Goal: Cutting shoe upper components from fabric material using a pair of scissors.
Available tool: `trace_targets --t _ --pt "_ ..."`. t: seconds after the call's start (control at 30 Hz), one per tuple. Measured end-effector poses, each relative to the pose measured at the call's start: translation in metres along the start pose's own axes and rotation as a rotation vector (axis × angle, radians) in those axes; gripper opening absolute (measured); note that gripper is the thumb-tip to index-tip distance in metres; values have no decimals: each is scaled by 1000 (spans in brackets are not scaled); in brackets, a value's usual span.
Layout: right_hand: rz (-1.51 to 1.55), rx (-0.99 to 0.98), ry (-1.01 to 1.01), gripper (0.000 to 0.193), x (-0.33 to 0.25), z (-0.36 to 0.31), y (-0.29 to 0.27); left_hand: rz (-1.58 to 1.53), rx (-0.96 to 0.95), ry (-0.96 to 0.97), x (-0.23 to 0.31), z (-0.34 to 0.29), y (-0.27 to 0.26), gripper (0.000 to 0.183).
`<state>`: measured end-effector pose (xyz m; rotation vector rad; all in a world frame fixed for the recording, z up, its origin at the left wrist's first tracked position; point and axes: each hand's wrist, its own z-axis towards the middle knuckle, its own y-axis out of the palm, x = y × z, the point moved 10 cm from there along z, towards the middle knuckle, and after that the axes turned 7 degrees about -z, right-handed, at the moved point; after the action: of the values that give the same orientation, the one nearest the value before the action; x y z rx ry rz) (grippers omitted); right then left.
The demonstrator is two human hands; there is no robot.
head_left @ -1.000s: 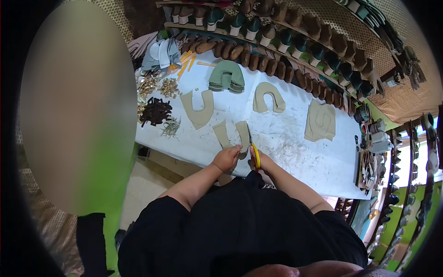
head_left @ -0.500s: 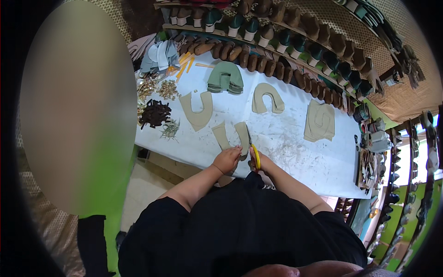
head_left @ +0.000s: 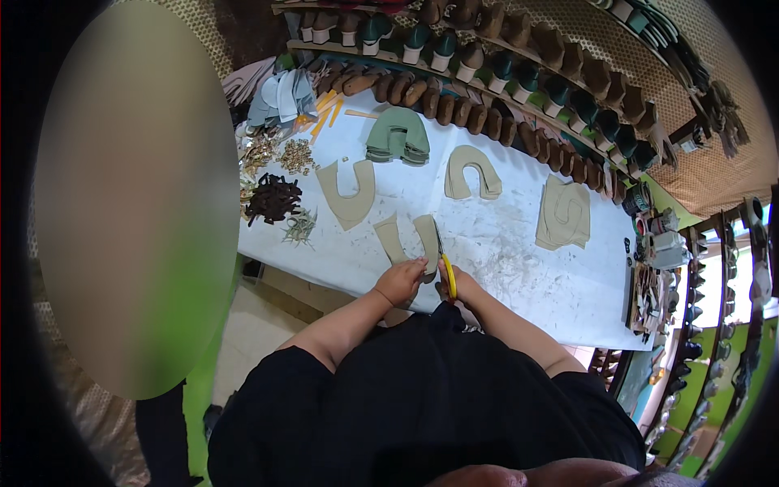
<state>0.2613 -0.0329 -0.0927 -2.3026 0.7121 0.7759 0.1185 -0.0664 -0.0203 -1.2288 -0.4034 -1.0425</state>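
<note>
At the table's near edge, my left hand (head_left: 401, 281) is closed on a beige U-shaped cut piece (head_left: 389, 237), its two arms pointing away from me. My right hand (head_left: 459, 284) grips yellow-handled scissors (head_left: 449, 276), whose blades lie along the right edge of that piece. Whether the blades are parted is too small to tell. A flat beige U-shaped piece (head_left: 354, 213) lies just beyond on the left. Farther back sit a stack of green arched pieces (head_left: 396, 135) and a stack of beige arched pieces (head_left: 469, 162). To the right rests another beige stack (head_left: 560, 215).
The white-covered table (head_left: 503, 260) carries dark brown scraps (head_left: 273, 199), gold-coloured bits (head_left: 297, 156) and grey-blue material (head_left: 281, 97) at left. Rows of brown shoe lasts (head_left: 479, 120) line the back edge, under shelves of shoes (head_left: 443, 50). A blurred oval covers the far left.
The hands, scissors and beige piece stay almost in place. The blurred oval at left has shifted slightly downward.
</note>
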Motion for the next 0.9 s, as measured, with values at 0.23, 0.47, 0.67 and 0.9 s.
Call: trace_targets --t 0.23,0.47,0.67,0.9 --pt "-206 -7 39 84 3 8 1 5 6 -10 1 -2 -3 27" --pt "-307 90 6 78 -6 -1 -12 7 10 15 8 0 -6 21" --pt "-319 186 -22 70 -14 -8 -25 12 2 -14 4 1 -4 20" --pt "-228 95 116 80 -17 -17 -26 15 -14 -17 5 1 -4 26"
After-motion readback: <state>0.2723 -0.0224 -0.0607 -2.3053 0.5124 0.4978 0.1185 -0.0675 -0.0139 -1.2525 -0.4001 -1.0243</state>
